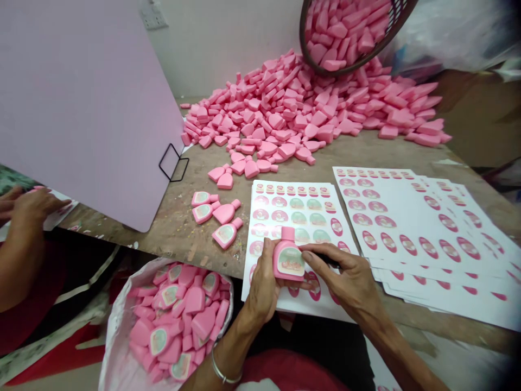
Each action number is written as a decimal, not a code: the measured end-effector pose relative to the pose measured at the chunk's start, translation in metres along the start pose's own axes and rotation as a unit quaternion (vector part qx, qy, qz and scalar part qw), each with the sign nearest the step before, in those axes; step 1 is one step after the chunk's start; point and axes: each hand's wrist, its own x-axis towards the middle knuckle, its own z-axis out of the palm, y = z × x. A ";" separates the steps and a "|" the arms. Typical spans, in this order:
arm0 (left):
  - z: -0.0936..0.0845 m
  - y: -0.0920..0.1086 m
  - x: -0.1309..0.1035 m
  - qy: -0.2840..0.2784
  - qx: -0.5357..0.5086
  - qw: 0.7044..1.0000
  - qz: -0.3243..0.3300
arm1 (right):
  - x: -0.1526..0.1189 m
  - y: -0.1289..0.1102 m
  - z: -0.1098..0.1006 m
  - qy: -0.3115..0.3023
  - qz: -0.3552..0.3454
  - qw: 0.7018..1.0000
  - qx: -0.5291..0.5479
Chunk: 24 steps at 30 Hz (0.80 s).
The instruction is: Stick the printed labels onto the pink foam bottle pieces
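Observation:
A small pink toy bottle (288,256) stands upright in my left hand (262,285), whose fingers wrap round its sides. On its front is a green and cream label sticker (290,260). My right hand (345,274) is closed, its thumb and finger touching the label's right edge. A slim black pen-like tool (328,260) shows partly inside that hand; its tip is hidden. Beneath both hands lies a sticker sheet (299,217) with pink oval and green labels. Left of the sheet are several pink bottles (226,233), most of them labelled.
Plain pink bottles (280,114) heap at the back, below a tipped brown basket (303,32). A white sack (122,304) of bottles sits front left. More sticker sheets (401,217) overlap at right. A pink board (89,108) stands left; beyond it are another person's hands (35,206).

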 end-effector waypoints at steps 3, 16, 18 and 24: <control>0.001 0.001 0.000 -0.001 0.003 1.000 0.001 | 0.000 0.000 0.001 0.001 -0.003 1.000 -0.005; 0.002 0.001 -0.001 -0.012 -0.007 1.000 0.016 | 0.001 -0.001 0.002 0.015 0.006 1.000 -0.026; 0.000 0.001 -0.002 -0.043 0.023 0.998 0.031 | 0.001 0.000 0.002 0.016 0.006 0.999 -0.038; -0.006 0.001 -0.004 -0.083 0.098 0.991 0.038 | 0.004 0.006 -0.001 0.062 -0.029 0.985 -0.160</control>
